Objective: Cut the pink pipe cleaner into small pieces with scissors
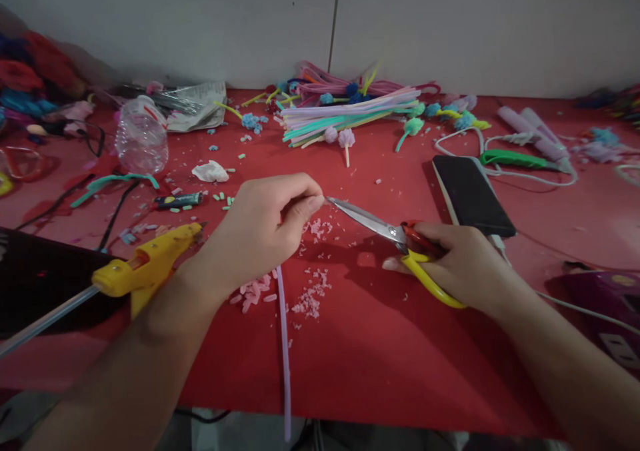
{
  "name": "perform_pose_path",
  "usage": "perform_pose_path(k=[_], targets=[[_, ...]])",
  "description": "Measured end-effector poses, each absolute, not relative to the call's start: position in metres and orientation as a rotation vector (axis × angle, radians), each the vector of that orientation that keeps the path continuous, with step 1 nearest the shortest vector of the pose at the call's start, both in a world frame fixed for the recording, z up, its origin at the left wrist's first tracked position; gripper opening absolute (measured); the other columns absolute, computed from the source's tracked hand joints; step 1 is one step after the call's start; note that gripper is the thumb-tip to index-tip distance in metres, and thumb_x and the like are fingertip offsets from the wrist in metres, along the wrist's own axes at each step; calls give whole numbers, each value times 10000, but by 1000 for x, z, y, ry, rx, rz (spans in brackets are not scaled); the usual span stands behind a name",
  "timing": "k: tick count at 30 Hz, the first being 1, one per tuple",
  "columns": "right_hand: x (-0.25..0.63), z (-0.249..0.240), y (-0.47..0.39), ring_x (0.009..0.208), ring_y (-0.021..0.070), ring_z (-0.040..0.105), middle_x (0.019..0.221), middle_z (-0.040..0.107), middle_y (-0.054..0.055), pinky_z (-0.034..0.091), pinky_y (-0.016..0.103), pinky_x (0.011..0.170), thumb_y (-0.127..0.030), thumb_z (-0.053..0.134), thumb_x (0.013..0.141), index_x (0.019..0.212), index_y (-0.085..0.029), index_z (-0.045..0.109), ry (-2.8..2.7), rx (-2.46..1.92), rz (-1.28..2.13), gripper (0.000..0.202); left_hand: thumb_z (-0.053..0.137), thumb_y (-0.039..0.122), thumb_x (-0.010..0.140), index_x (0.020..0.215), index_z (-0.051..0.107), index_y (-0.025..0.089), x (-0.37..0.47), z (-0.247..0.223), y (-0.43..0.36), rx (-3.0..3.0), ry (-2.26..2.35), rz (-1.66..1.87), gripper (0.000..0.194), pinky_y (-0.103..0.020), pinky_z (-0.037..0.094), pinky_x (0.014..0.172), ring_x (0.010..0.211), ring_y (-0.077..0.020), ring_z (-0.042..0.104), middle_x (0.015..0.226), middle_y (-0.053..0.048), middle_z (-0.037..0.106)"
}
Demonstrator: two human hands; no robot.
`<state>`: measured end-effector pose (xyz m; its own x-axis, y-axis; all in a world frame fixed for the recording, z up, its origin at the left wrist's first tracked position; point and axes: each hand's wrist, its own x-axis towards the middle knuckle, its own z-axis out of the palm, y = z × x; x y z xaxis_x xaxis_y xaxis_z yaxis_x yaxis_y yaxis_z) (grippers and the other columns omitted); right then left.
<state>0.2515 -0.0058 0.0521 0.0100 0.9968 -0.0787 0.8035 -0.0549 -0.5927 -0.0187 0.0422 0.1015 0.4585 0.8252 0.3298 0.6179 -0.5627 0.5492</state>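
Observation:
My left hand point(270, 214) is closed in a pinch over the middle of the table. From beneath its palm runs a lilac pipe cleaner point(284, 351), reaching down past the front table edge; the part inside the hand is hidden. My right hand point(467, 261) grips scissors point(367, 220) with red and yellow handles. Their blades lie nearly together, the tips right at my left fingertips. Fine pink clippings point(313, 294) are scattered below the blades, and larger pink pieces point(255, 291) lie beside the pipe cleaner.
A yellow glue gun point(150, 258) lies by my left forearm. Behind are a clear plastic bottle point(143, 136), a lighter point(179, 200) and a bundle of pastel pipe cleaners point(350, 114). To the right are a phone point(473, 194), a green cutter point(520, 159) and white cables.

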Motion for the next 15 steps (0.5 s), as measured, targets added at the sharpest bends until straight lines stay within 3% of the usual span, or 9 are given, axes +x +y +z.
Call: perform_pose_path(k=[5, 15], targets=[[254, 50, -6, 567, 109, 249, 584, 272, -56, 220, 283, 487, -917, 692, 652, 592, -242, 369, -1856, -1877, 678, 751, 585, 186, 987, 795, 611, 177, -20, 103, 41, 2310, 1223, 805, 193, -246, 367, 591, 619, -88, 470, 660, 54, 549], [256, 51, -7, 589, 118, 281, 612, 308, -58, 257, 280, 504, -892, 728, 604, 634, -233, 446, -1843, -1874, 742, 718, 493, 162, 1032, 773, 484, 185, -19, 102, 41, 2282, 1152, 764, 260, -255, 335, 574, 617, -85, 425, 670, 54, 483]])
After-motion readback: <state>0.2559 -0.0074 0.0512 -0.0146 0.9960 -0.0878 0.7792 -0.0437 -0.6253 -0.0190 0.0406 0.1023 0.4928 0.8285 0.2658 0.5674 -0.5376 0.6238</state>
